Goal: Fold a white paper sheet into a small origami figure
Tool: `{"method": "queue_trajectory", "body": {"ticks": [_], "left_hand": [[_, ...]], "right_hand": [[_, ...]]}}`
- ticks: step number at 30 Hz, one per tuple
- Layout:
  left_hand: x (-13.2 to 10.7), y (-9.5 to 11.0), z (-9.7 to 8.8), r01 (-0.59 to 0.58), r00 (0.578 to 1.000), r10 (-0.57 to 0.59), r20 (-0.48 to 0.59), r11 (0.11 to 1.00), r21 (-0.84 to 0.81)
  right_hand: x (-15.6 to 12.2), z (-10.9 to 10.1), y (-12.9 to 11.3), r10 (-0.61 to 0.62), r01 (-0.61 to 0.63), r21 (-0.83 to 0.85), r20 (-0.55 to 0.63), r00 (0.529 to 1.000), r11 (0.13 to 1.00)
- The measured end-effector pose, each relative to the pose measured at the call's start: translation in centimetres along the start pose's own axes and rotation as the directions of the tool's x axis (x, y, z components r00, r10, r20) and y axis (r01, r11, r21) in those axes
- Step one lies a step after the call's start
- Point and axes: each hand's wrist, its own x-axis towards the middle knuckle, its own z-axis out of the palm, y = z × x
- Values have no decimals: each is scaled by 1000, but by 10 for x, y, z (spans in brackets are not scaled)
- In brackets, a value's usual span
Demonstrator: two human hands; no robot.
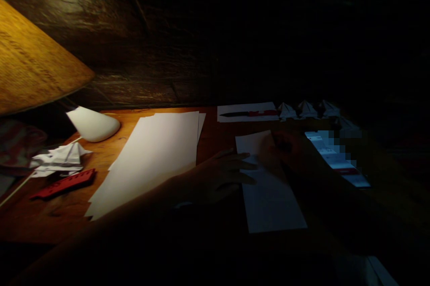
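A long narrow strip of white paper [268, 201], likely a folded sheet, lies on the dim part of the table. My left hand [231, 171] reaches over its left edge, fingers spread and resting flat on it. At the upper right edge of the strip is my right hand [284, 147], its fingers curled and closed on that edge; shadow hides their exact grip. Just right of it a lit phone screen [322, 147] lies on the table, partly blurred out.
Left are a stack of white sheets [164, 142], a red slotted object [63, 184], a crumpled-looking folded paper [63, 158] and a lamp with a yellow shade [36, 62] and white base [96, 125]. Behind, a knife [248, 114] lies on paper beside several folded paper shapes [307, 110].
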Motion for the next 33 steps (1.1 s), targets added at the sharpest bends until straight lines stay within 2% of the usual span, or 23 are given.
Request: {"method": "queue_trajectory", "body": {"ticks": [6, 11, 15, 22, 26, 33], "left_hand": [[-1, -3, 1, 5, 993, -2, -121, 1000, 25], [-1, -5, 2, 9, 998, -6, -61, 999, 39], [0, -5, 4, 8, 1000, -8, -6, 999, 44], [0, -4, 4, 24, 1000, -24, 7, 998, 66], [0, -4, 4, 29, 1000, -29, -7, 996, 84], [0, -5, 2, 61, 998, -58, -25, 990, 129]], "right_hand": [[-3, -2, -5, -35, 35, -10, 28, 999, 999], [-3, -1, -4, -56, 53, -59, -38, 998, 997], [-4, 2, 1, -88, 86, -106, -12, 996, 991], [-4, 12, 11, -176, 172, -102, -31, 984, 980], [-3, 10, 9, -265, 265, -138, 22, 964, 954], [-5, -1, -11, -322, 335, -79, 138, 936, 939]]}}
